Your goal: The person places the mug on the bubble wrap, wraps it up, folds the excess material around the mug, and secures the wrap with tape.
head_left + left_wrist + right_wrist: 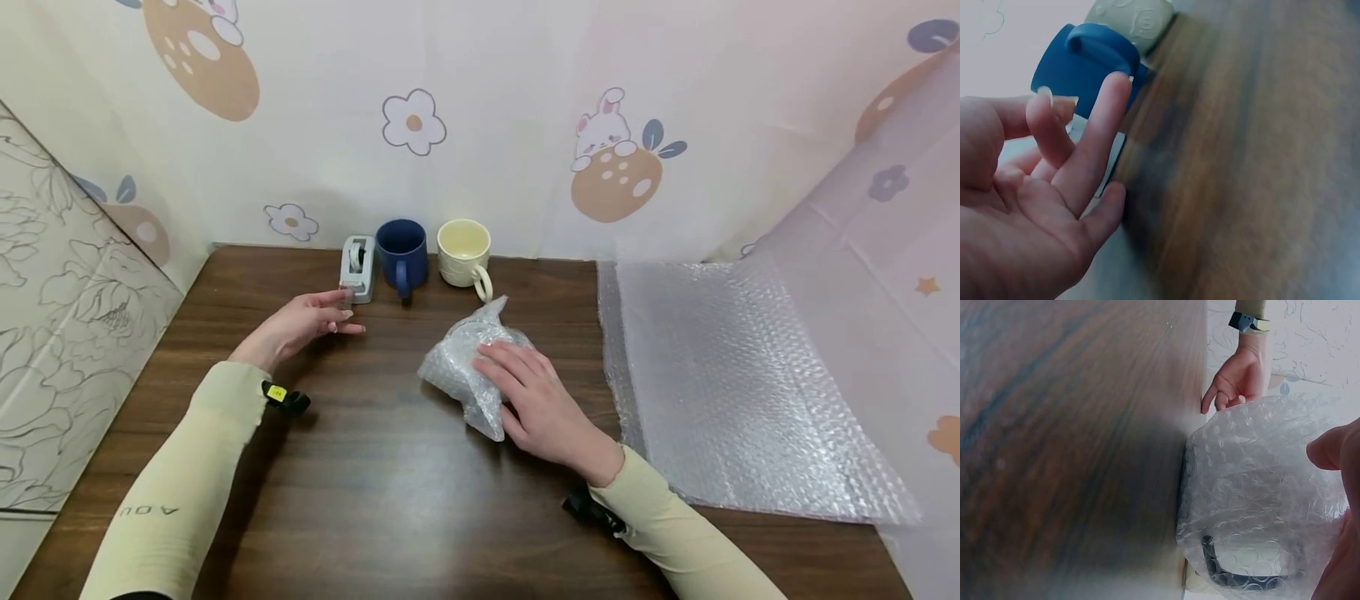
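Observation:
At the back left, my left hand (303, 327) is at the front of a white tape dispenser (357, 268). Its thumb and forefinger pinch the end of a small strip of clear tape (1065, 109); the other fingers are spread. My right hand (536, 400) rests on a bubble-wrapped bundle (468, 367), fingers over the top and thumb at the near side. Through the wrap, a dark curved band (1235, 579) like a mug handle shows in the right wrist view. The rest of the contents is blurred by the bubbles.
A blue mug (402, 254) and a cream mug (462, 254) stand beside the dispenser against the patterned wall covering (510, 150). Bubble wrap sheets (735, 383) lie over the right side of the brown wooden table (390, 517).

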The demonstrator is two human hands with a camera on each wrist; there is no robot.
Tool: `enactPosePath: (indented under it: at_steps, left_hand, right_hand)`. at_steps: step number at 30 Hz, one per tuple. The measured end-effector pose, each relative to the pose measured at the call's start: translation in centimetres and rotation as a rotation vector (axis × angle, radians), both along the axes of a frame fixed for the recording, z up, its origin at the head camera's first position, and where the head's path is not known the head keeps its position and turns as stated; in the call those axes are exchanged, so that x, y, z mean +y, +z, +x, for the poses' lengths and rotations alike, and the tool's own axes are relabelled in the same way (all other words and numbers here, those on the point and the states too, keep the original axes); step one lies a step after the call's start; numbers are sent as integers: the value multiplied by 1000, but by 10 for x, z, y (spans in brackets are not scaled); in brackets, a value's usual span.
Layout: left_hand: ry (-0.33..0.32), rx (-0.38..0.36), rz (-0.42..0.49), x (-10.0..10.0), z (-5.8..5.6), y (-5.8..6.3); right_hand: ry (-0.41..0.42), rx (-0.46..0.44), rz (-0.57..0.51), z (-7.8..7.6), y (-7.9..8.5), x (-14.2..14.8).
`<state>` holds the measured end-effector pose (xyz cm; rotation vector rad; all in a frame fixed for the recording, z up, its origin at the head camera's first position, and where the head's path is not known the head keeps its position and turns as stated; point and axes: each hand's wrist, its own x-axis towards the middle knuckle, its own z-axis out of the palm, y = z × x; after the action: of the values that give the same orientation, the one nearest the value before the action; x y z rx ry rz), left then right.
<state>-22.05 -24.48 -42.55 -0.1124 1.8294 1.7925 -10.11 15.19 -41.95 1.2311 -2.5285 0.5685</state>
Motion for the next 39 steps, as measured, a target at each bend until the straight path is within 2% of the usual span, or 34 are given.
enactPosePath:
  at_steps: [4,9,12,19,26,33,37,39]
  left_hand:
    - [-3,50,-52,-6,7,-1]
    - [-1,120,-258,-4,10,-3]
    - [-11,124,-350,1,9,-1]
    - [11,89,-441,4,-2,4]
    - [-32,93,-554,6,-10,3]
    - [-70,203,-715,11,-12,3]
    - [-159,239,-842,15,-10,4]
    - [-172,231,-843,15,-9,3]
  right_hand:
    - [0,-3,-5,0,1,-1]
    - [-2,-6,-2,0,1,-1]
    - [-5,-9,0,0,0,0]
    - [-7,-15,3,0,0,0]
    - [-2,-12,-2,0,1,0]
    - [1,-8,-5,2,2,-1]
    - [1,-5,-10,1,1,-1]
    - [3,0,-9,0,2,-1]
